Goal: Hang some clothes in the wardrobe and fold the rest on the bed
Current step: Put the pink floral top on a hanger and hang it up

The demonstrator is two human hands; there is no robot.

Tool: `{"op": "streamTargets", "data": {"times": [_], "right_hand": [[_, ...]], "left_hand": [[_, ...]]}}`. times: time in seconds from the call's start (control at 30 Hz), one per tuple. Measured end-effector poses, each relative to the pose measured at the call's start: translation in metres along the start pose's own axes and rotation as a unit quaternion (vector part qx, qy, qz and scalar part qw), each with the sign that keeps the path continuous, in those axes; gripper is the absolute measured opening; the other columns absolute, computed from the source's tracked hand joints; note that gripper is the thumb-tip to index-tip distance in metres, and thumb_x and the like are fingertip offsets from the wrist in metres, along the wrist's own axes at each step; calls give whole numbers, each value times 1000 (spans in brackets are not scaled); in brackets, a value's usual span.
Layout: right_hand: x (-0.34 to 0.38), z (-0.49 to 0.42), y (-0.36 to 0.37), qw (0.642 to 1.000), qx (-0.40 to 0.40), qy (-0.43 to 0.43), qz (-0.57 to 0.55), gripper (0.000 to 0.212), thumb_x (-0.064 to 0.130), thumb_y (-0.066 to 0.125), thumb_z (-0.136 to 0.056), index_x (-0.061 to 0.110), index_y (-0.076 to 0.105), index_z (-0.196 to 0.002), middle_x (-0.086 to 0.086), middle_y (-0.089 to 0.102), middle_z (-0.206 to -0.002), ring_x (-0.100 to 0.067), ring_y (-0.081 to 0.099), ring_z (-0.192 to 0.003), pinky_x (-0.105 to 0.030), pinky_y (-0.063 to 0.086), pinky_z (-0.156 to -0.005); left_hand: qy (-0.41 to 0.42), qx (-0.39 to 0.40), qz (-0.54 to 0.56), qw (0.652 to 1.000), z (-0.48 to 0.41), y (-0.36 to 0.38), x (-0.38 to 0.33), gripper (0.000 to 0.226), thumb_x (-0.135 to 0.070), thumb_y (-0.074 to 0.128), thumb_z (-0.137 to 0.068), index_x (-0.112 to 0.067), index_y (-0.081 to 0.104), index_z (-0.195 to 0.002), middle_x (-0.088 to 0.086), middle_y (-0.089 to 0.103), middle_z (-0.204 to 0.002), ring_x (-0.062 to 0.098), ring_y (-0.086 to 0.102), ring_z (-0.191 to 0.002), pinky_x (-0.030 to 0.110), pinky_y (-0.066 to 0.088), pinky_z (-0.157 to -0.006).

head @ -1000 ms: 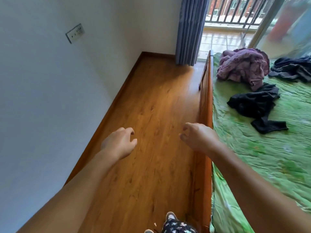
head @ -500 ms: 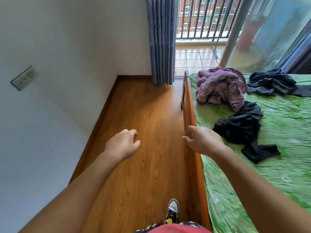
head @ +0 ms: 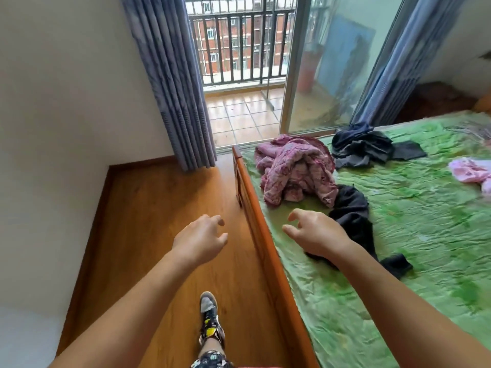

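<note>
Your left hand (head: 199, 240) hangs over the floor (head: 148, 208), your right hand (head: 316, 235) over the bed (head: 425, 235) beside the black garment (head: 350, 211). Both hands are loosely curled, holding nothing. The purple garment (head: 295, 171) lies crumpled beyond.

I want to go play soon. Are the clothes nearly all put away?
Not yet. Nothing looks folded: the purple garment, black garment, dark pile and pink garment all lie crumpled on the bed. The left hand and right hand hold nothing; the right is over the bed near the black garment. All hanging and folding is left; no wardrobe shows.
</note>
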State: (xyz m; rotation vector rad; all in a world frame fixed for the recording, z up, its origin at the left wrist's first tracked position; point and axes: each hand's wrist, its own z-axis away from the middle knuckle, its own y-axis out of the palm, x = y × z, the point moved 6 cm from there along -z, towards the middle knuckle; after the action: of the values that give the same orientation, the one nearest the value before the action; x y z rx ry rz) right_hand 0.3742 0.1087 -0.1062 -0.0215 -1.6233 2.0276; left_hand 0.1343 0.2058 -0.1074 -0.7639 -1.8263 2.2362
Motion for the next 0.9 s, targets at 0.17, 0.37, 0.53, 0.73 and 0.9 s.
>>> {"op": "streamTargets", "data": {"times": [0.17, 0.37, 0.53, 0.73, 0.9], "right_hand": [[10, -95, -9, 997, 1, 77, 5, 43, 60, 50, -91, 28, 60, -118, -3, 68, -117, -24, 63, -107, -40, 54, -88], [16, -182, -30, 989, -12, 146, -3, 42, 61, 49, -92, 30, 59, -119, 0, 68, -115, -23, 64, -103, -38, 54, -82], [-10, -232, -28, 976, 15, 212, -35, 43, 61, 49, -91, 30, 58, -119, -2, 67, -119, -25, 64, -105, -39, 53, -83], [-60, -309, -30, 964, 24, 255, -66, 47, 60, 48, -92, 30, 55, -127, -3, 65, -126, -27, 62, -113, -41, 53, -88], [-102, -387, -50, 960, 29, 264, -86, 44, 55, 46, -95, 25, 55, -127, -5, 64, -127, -29, 61, -113, -42, 51, -84]], "left_hand": [[67, 27, -14, 997, -121, -13, 11, 39, -49, 55, -97, -35, 54, -134, -5, 58, -131, 14, 61, -110, 30, 59, -81], [138, 56, -24, 989, -245, -32, 25, 38, -51, 51, -97, -36, 53, -133, -6, 58, -121, 13, 62, -101, 33, 60, -79], [184, 107, -37, 976, -329, -17, 12, 33, -51, 49, -96, -37, 53, -125, -6, 57, -117, 14, 62, -97, 36, 59, -78], [226, 151, -77, 959, -431, 19, -27, 43, -48, 51, -96, -37, 46, -137, -5, 53, -126, 20, 62, -104, 41, 58, -79], [240, 173, -109, 949, -517, 36, -63, 45, -48, 52, -96, -35, 46, -138, -4, 54, -125, 17, 62, -98, 37, 58, -71]]}}
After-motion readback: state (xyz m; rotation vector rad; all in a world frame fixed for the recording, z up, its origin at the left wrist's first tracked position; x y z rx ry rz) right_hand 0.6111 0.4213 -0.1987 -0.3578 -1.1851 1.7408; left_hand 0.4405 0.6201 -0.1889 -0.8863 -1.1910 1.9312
